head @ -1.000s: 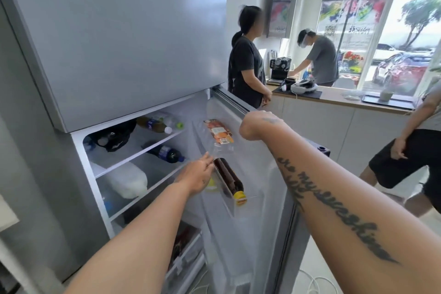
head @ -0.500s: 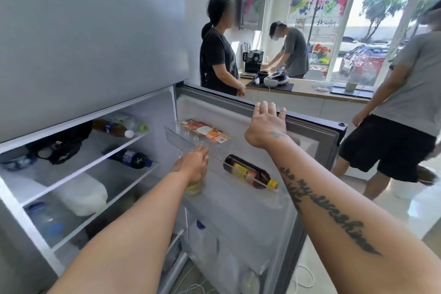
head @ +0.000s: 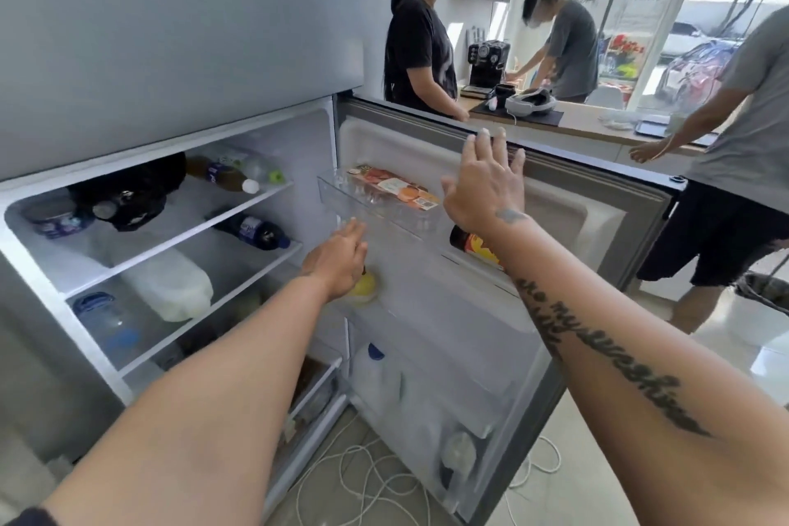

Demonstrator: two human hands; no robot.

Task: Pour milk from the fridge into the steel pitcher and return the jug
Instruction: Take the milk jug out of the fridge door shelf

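Note:
The fridge's lower door [head: 568, 192] stands wide open. My right hand [head: 484, 188] is spread flat, fingers apart, with the fingertips at the door's top edge. My left hand [head: 337, 263] reaches into the gap between cabinet and door, fingers loose, just above a yellow-capped item [head: 365, 284] on a door shelf; it grips nothing. A white milk jug [head: 170, 290] lies on its side on the middle shelf. Another pale jug with a blue cap [head: 378, 380] stands in the lower door bin. No steel pitcher shows.
Drink bottles [head: 252, 231] lie on the fridge shelves, and a packet [head: 395, 188] sits in the top door bin. White cables [head: 363, 478] trail on the floor. Three people stand by a counter [head: 597, 126] beyond the door, one person [head: 743, 167] close at its right.
The fridge door has swung further open. My right hand has gone from curled on the door's edge to flat and spread. My left hand has stayed by the yellow-capped item.

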